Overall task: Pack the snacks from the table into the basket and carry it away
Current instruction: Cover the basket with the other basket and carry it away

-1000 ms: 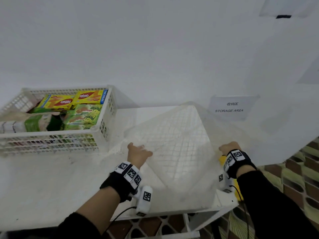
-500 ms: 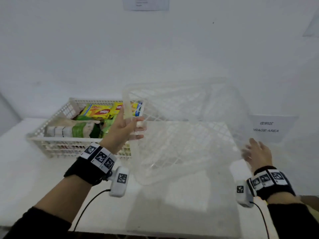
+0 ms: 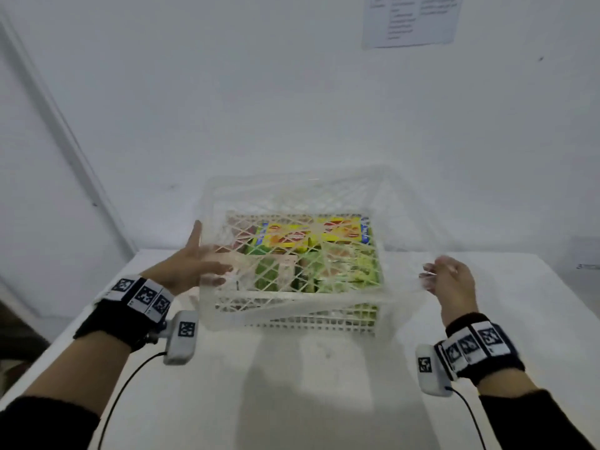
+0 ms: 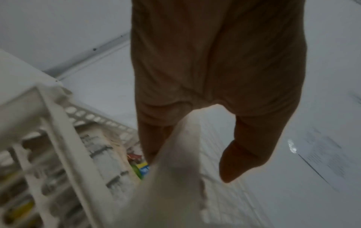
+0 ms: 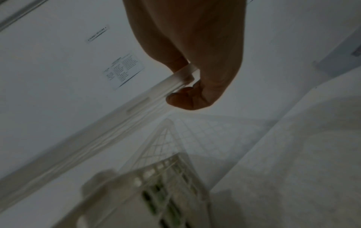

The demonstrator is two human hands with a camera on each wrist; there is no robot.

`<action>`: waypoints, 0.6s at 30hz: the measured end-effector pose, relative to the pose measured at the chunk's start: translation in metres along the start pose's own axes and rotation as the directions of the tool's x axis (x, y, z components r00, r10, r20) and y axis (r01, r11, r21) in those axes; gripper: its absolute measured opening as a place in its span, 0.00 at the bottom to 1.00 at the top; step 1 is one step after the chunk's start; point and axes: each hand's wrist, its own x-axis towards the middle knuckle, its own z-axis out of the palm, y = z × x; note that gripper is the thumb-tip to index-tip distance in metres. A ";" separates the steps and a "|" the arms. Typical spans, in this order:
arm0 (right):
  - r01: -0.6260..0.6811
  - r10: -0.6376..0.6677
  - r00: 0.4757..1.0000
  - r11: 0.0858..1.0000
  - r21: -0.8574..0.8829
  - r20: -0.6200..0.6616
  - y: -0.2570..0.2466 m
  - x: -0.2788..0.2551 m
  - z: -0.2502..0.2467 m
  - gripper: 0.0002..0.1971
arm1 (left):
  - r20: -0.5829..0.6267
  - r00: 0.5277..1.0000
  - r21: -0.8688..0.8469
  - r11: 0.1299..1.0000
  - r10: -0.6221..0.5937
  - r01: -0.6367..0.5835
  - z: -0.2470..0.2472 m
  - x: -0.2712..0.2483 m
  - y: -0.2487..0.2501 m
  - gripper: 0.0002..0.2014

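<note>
A white lattice basket [image 3: 292, 323] full of snacks stands on the white table [image 3: 292, 401]. Yellow boxes [image 3: 292, 237] and green packs [image 3: 360, 271] show inside it. Just above it I hold an empty translucent basket [image 3: 302, 186], blurred by motion, its lattice bottom over the snacks. My left hand [image 3: 194, 267] grips its left rim between thumb and fingers [image 4: 244, 154]. My right hand [image 3: 444, 280] grips its right rim, fingers [image 5: 187, 98] curled round the edge [image 5: 175, 77]. The full basket's wall [image 4: 58, 138] sits close to my left hand.
A white wall runs right behind the baskets, with a paper notice [image 3: 409, 17] high up. A door frame [image 3: 65, 131] slants down at the left. A small label [image 3: 586, 254] is on the wall at the right. Bare tabletop lies in front of the baskets.
Both hands have lifted the empty basket from the table's right side and carried it left, over the full basket. My right hand, open half a second ago, now grips the rim.
</note>
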 end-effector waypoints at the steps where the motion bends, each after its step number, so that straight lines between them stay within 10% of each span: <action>1: 0.016 -0.016 1.000 0.999 -0.032 -0.004 0.006 -0.004 0.012 0.15 | -0.027 1.000 -0.024 1.000 0.006 -0.007 -0.011 0.004 -0.002 0.49; 4: 0.062 -0.073 0.995 0.988 -0.138 -0.074 0.022 -0.017 0.040 0.06 | -0.106 0.994 -0.073 0.997 0.012 -0.020 -0.041 0.021 -0.012 0.35; 18: 0.049 -0.141 0.973 0.898 -0.437 -0.180 0.038 -0.066 0.068 0.16 | -0.051 0.999 0.350 0.937 0.015 0.003 -0.100 0.058 -0.051 0.31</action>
